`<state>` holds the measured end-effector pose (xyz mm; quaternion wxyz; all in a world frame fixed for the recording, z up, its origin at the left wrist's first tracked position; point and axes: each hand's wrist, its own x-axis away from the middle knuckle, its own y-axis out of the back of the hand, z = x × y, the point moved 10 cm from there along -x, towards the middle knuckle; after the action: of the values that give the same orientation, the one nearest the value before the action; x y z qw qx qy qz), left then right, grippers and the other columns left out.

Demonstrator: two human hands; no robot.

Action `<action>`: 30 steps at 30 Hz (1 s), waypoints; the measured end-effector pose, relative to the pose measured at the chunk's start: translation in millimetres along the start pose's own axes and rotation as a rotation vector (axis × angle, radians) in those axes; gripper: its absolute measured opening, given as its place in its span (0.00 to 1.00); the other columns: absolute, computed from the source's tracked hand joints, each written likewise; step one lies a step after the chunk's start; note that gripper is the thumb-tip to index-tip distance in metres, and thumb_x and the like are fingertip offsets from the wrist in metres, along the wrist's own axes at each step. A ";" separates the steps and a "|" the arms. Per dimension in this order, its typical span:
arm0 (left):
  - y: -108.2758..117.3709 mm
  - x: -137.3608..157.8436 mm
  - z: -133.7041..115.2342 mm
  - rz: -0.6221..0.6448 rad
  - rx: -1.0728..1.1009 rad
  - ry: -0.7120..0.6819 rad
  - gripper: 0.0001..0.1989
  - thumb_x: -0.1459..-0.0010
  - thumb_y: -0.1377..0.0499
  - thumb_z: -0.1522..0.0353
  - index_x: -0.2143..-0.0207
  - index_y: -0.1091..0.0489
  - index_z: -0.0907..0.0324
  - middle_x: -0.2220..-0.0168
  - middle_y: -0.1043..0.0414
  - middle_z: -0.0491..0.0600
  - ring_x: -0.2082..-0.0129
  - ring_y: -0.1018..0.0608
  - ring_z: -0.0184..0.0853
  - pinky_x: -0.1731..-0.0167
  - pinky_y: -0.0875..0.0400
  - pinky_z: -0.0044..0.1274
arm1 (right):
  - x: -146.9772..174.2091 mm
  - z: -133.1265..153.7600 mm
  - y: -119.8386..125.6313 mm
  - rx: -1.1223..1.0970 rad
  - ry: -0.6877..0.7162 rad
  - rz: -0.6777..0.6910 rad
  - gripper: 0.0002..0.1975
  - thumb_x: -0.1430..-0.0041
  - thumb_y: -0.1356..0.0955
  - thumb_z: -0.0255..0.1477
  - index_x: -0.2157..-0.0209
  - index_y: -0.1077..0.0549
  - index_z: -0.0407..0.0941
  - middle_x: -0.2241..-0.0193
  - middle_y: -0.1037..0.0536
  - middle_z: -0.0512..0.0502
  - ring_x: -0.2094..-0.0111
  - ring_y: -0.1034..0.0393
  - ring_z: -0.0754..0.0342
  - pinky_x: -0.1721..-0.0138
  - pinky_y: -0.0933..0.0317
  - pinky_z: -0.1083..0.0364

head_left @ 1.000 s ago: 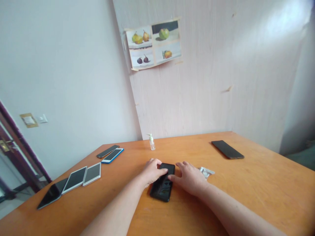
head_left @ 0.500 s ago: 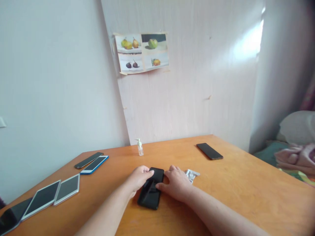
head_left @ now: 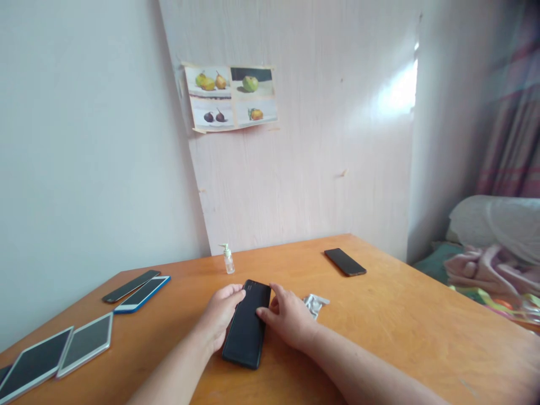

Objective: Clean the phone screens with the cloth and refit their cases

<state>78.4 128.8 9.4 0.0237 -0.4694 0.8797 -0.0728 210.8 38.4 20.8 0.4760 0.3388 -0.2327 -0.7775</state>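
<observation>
A black smartphone (head_left: 246, 332) is between my hands at the middle of the table, its far end tilted up a little. My left hand (head_left: 219, 312) grips its left edge, thumb on the upper left of the dark face and the other fingers hidden beneath or behind. On the opposite edge, my right hand (head_left: 289, 315) has its thumb on the face and its index finger at the top right corner. Just right of that hand lies a crumpled grey cloth (head_left: 315, 305), partly covered by it. A small clear pump bottle (head_left: 228, 262) stands beyond the phone.
The wooden table (head_left: 371, 337) carries another black phone (head_left: 345, 262) at the back right. Along the left lie a dark phone (head_left: 131, 286), a blue-edged phone (head_left: 143, 294), a silver-edged device (head_left: 86, 343) and a white-framed tablet (head_left: 37, 363). Bedding (head_left: 485, 270) is at the right.
The phone's far end has risen and its face has lost the bright reflection. My right fingers have moved from beside the phone onto its edge. The view has shifted to the right.
</observation>
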 end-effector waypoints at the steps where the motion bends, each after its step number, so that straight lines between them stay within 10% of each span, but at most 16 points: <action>1: -1.4 2.2 -6.9 -0.007 0.028 -0.028 0.19 0.56 0.32 0.61 0.63 0.28 0.61 0.68 0.22 0.50 0.69 0.22 0.38 0.67 0.30 0.26 | -1.7 -5.2 -0.7 -0.080 -0.032 -0.009 0.34 0.45 0.32 0.44 0.40 0.36 0.42 0.66 0.22 0.44 0.64 0.29 0.50 0.64 0.41 0.54; 18: -19.8 35.7 -55.6 -0.059 0.211 -0.313 0.17 0.48 0.35 0.60 0.58 0.26 0.61 0.62 0.23 0.51 0.58 0.24 0.39 0.55 0.33 0.28 | 8.0 11.9 0.8 -1.049 -0.168 0.094 0.20 0.45 0.33 0.48 0.66 0.29 0.44 0.75 0.25 0.51 0.85 0.42 0.66 0.85 0.61 0.63; 30: -24.0 55.0 -66.7 -0.196 0.078 -0.386 0.19 0.47 0.37 0.53 0.76 0.32 0.60 0.75 0.31 0.43 0.72 0.31 0.31 0.68 0.37 0.22 | 18.9 23.5 2.8 -1.083 -0.200 0.081 0.24 0.43 0.36 0.53 0.73 0.37 0.45 0.85 0.25 0.46 0.86 0.42 0.61 0.83 0.61 0.61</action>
<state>60.0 77.1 80.4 0.2027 -0.5567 0.8054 -0.0175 188.8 21.1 32.5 0.5874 -0.0394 0.1434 -0.7955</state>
